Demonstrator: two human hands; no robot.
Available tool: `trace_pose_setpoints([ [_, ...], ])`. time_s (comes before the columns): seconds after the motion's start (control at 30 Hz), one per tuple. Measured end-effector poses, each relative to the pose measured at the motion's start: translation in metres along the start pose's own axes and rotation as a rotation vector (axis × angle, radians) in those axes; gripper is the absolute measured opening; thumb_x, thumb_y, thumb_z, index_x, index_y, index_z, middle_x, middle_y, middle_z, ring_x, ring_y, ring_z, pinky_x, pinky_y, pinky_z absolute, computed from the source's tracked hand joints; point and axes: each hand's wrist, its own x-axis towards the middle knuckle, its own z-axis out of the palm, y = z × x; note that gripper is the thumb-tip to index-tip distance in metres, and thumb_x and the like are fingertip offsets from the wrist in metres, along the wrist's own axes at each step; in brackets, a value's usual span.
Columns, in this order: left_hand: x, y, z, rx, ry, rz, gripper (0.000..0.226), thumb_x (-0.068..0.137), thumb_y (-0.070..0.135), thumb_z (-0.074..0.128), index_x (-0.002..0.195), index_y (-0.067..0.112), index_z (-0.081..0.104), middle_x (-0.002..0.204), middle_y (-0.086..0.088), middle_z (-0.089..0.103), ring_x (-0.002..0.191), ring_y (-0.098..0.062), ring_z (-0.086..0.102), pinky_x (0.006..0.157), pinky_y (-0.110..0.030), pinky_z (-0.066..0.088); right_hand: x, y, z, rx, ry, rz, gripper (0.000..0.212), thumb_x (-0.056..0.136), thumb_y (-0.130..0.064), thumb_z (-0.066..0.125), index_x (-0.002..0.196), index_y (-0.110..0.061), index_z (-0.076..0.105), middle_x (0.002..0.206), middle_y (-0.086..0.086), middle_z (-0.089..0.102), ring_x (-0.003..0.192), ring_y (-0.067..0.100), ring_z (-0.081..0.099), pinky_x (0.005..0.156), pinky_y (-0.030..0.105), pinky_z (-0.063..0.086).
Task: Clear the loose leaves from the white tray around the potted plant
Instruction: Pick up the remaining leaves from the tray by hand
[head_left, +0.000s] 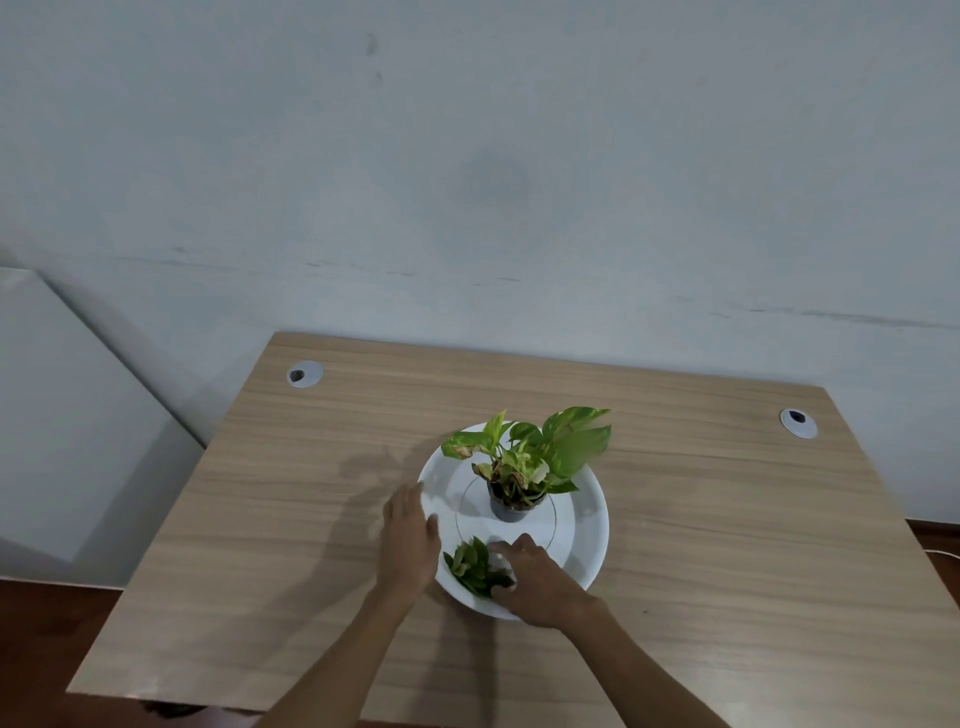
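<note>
A round white tray (584, 525) lies in the middle of the wooden table. A potted plant (522, 470) with green and yellow leaves stands upright in a small dark pot at the tray's centre. A pile of loose green leaves (472, 566) lies on the tray's near left part. My left hand (408, 540) rests flat on the tray's left rim, fingers together, holding nothing I can see. My right hand (535, 579) sits on the tray's near edge, its fingers and thumb curled around the right side of the leaf pile.
The wooden table (260, 519) has two round cable grommets, one at the back left (305, 373) and one at the back right (798, 422). A pale wall rises behind. A white panel (67, 415) stands to the left. Dark floor shows below.
</note>
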Motion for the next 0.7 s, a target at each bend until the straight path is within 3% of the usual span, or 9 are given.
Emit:
trace_pose_setpoints([
  [0.07,0.002,0.0,0.0,-0.172,-0.005,-0.205,0.041,0.091,0.009,0.052,0.132,0.011,0.044,0.129,-0.013,0.053,0.117,-0.03,0.052,0.092,-0.041,0.047,0.002,-0.001,-0.001,-0.061,-0.037,-0.074,0.067,0.087,-0.027,0.056,0.147,-0.031,0.028,0.133,0.01,0.037,0.121,0.031,0.041,0.094,0.044,0.046],
  [0.13,0.002,-0.002,0.001,-0.235,-0.05,-0.252,0.037,0.088,0.005,0.052,0.125,0.011,0.05,0.117,-0.011,0.063,0.105,-0.03,0.06,0.081,-0.036,0.048,0.006,-0.003,-0.007,-0.154,-0.054,-0.161,0.071,0.087,-0.021,0.059,0.148,-0.033,0.025,0.141,0.005,0.033,0.123,0.028,0.038,0.089,0.045,0.048],
  [0.23,0.004,-0.008,0.002,-0.273,-0.037,-0.273,0.031,0.084,0.002,0.055,0.113,0.009,0.059,0.108,-0.011,0.068,0.096,-0.029,0.063,0.08,-0.036,0.051,0.014,-0.003,-0.016,-0.402,-0.023,-0.326,0.076,0.085,-0.011,0.064,0.148,-0.028,0.026,0.153,0.007,0.027,0.134,0.031,0.032,0.096,0.047,0.044],
  [0.43,0.005,-0.011,0.007,-0.308,-0.008,-0.289,0.031,0.08,0.002,0.056,0.109,0.009,0.063,0.104,-0.009,0.071,0.095,-0.028,0.065,0.079,-0.034,0.051,0.037,-0.004,-0.018,-0.758,-0.161,-0.511,0.107,0.073,-0.003,0.076,0.153,-0.016,0.007,0.162,0.012,0.001,0.148,0.033,0.006,0.116,0.051,0.023],
  [0.6,0.007,-0.012,0.012,-0.306,-0.01,-0.319,0.033,0.083,0.002,0.052,0.115,0.009,0.058,0.11,-0.01,0.067,0.098,-0.028,0.062,0.078,-0.03,0.045,0.049,-0.014,-0.012,-0.894,-0.239,-0.608,0.103,0.078,-0.009,0.074,0.152,-0.007,0.004,0.161,0.015,0.003,0.148,0.034,0.004,0.118,0.046,0.014],
  [0.7,0.007,-0.01,0.013,-0.307,-0.009,-0.336,0.033,0.084,0.001,0.05,0.116,0.007,0.054,0.111,-0.012,0.065,0.101,-0.03,0.06,0.077,-0.03,0.043,0.049,-0.007,-0.003,-0.893,-0.197,-0.725,0.087,0.076,-0.005,0.074,0.148,0.0,0.024,0.156,0.02,0.025,0.143,0.037,0.024,0.113,0.047,0.032],
])
